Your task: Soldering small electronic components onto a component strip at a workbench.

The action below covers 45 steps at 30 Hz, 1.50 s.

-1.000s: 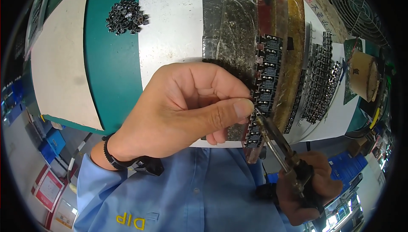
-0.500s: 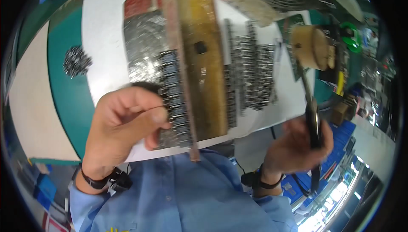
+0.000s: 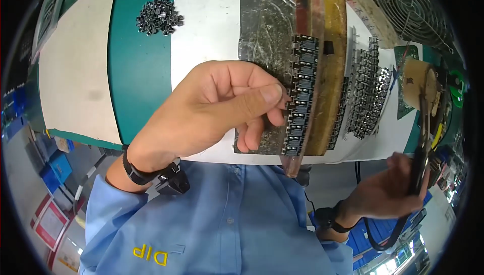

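Note:
My left hand [image 3: 217, 108] hovers over the bench with thumb and fingers pinched on a small black component [image 3: 288, 104], right at a row of black components [image 3: 301, 98] seated along a long wooden jig [image 3: 327, 68]. A dull grey metal sheet [image 3: 264, 33] lies under the jig's left side. My right hand [image 3: 388, 192] is low at the right, off the bench edge, closed around the handles of slim black pliers [image 3: 422, 139] that point up.
A heap of loose black components [image 3: 159, 17] lies on the green mat [image 3: 138, 68] at the back left. Several rows of metal-legged parts [image 3: 365, 93] cover the white bench right of the jig. A tape roll [image 3: 421, 81] and a wire fan guard [image 3: 403, 3] stand far right.
The view swung back and steadied. My left hand stays pinched at the component row. My right hand with the pliers has dropped lower and farther right, away from the jig.

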### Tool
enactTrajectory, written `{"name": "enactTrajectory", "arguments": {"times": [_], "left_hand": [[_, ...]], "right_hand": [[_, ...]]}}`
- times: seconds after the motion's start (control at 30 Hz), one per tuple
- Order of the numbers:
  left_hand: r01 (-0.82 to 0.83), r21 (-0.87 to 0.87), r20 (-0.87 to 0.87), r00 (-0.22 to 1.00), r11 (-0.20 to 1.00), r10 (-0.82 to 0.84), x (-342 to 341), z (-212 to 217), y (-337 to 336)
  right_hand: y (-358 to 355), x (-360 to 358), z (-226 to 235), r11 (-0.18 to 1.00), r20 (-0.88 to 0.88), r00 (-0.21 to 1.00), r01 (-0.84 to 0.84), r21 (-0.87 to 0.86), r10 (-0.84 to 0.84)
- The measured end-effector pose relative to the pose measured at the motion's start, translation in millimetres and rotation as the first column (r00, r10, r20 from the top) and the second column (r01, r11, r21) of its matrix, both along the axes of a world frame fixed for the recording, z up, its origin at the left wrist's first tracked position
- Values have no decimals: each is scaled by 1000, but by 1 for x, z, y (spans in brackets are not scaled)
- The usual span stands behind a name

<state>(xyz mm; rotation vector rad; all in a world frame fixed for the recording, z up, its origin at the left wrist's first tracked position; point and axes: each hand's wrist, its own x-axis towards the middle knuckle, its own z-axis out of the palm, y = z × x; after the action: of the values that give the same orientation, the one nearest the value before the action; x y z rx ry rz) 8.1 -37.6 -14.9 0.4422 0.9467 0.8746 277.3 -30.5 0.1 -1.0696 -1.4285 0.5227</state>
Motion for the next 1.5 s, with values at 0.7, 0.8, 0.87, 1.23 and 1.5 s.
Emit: {"name": "enactTrajectory", "arguments": {"times": [0.7,0.8,0.87,1.23,1.5], "left_hand": [[31,-33,-53,998,999,-33,-1,5,3],[35,-38,-50,998,999,-37,-1,5,3],[35,-36,-64,997,999,-37,-1,5,3],[29,-50,-84,996,998,-33,-1,6,3],[7,-66,-99,995,998,-13,-1,7,2]], "right_hand": [[-26,-40,15,825,-94,896,-437,-359,434],[-30,-44,9,870,-253,903,-411,-272,347],[-34,-38,16,861,-259,930,-344,-374,260],[-26,-34,23,839,21,917,-354,-412,397],[-25,-56,11,933,-140,964,-256,-254,227]]}}
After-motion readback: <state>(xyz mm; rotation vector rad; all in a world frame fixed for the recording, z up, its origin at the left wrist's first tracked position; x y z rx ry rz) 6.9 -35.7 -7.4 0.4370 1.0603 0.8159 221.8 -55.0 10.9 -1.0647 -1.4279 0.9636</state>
